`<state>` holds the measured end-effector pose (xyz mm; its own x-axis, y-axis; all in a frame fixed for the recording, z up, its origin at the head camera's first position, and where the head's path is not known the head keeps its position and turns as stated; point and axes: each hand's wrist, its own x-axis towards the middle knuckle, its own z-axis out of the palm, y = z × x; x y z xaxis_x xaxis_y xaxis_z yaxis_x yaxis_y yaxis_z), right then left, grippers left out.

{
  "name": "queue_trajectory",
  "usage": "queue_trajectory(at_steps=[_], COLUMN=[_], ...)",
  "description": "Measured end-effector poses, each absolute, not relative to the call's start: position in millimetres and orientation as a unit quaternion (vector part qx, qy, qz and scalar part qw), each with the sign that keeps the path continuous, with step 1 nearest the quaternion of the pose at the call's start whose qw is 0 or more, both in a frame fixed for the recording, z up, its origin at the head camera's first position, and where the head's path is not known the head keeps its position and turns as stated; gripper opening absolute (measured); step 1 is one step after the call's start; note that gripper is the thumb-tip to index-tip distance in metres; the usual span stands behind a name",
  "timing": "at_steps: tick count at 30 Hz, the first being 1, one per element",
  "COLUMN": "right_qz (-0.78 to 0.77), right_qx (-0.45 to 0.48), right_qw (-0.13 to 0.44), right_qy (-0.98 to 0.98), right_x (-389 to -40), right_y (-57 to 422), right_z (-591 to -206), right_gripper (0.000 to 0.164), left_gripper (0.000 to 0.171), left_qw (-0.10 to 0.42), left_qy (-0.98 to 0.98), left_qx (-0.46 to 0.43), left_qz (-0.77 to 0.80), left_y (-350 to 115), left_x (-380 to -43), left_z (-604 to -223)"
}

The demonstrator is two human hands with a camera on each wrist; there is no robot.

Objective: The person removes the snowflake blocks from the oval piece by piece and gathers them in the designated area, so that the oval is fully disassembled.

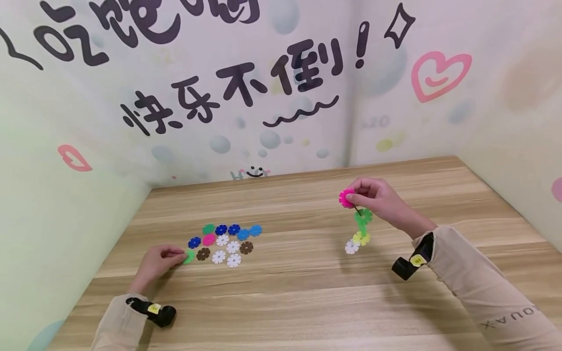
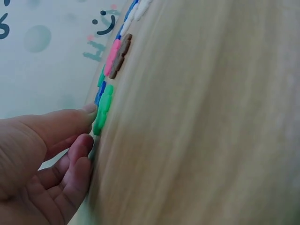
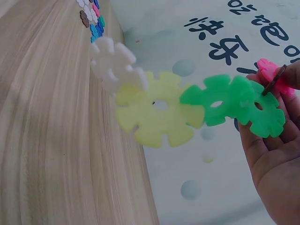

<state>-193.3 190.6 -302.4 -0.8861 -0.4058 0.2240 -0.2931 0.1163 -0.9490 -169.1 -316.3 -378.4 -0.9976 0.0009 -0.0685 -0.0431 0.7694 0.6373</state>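
Note:
Notched plastic snowflake discs lie in a loose cluster at the left of the table. My left hand (image 1: 160, 263) is at the cluster's left end, thumb and forefinger pinching the edge of a light green disc (image 2: 104, 110). My right hand (image 1: 379, 200) is raised over the table, pinching a pink disc (image 1: 346, 198). A brown disc (image 3: 274, 80), seen edge-on, joins the pink one to a green disc (image 3: 265, 110). From there the linked chain hangs down through another green disc (image 3: 216, 101), a yellow disc (image 3: 159, 110) and a white disc (image 1: 352, 246).
Loose discs in the cluster include a brown one (image 1: 203, 254), a pink one (image 1: 209, 239), several white ones (image 1: 233, 260) and blue ones (image 1: 221, 229). Beyond the wooden table (image 1: 281, 302) stands a printed wall (image 1: 303, 141). Each wrist wears a black camera.

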Motion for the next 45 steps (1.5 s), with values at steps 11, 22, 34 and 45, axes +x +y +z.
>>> queue_trajectory(at_steps=[11,22,34,45], right_qz=[-0.62,-0.635,-0.63,-0.627], right_qx=[-0.247,-0.258,-0.262,-0.297], right_qw=[0.063,0.083,0.102,0.094], right_qy=[0.742,0.723,0.724,0.714], right_x=[-197,-202,-203,-207], right_y=[178,156,135,125], right_z=[-304,-312,-317,-317], right_gripper=[0.01,0.011,0.008,0.007], left_gripper=[0.04,0.021,0.016,0.021], left_qw=[-0.026,-0.063,-0.066,-0.014], left_qy=[0.935,0.903,0.834,0.789], left_qx=[0.031,0.136,0.264,0.294], left_qz=[0.352,0.403,0.48,0.54], left_y=[-302,-231,-140,-86], left_x=[-177,-193,-191,-180], left_z=[-365,-340,-324,-307])
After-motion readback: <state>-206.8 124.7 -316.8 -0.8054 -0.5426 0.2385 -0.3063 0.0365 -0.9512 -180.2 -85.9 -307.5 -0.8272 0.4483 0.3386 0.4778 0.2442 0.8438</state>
